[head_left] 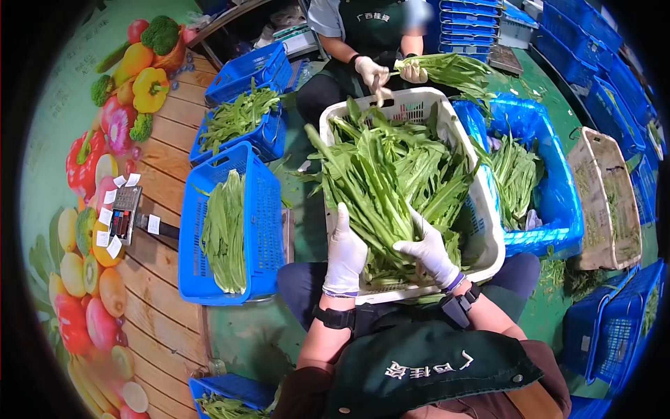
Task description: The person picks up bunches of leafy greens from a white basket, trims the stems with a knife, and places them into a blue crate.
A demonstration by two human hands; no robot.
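A bunch of long, narrow leafy greens [373, 202] is held between my two white-gloved hands, above a white crate [497, 241] heaped with more of the same greens. My left hand [347, 253] presses the bunch's left side, thumb pointing up, with its fingers mostly hidden behind the stalks. At the lower right end, my right hand [429, 253] closes around the stalks, its thumb lying across them. The leaf tips point up and left, past the crate's left rim.
Opposite me, a co-worker's gloved hands hold another bunch [447, 70]. A blue crate [269, 244] with neatly laid greens stands left, on a scale. To the right are a blue-lined crate [558, 237] with greens and a dirty beige crate [593, 202]. A scale display [124, 213] sits further left.
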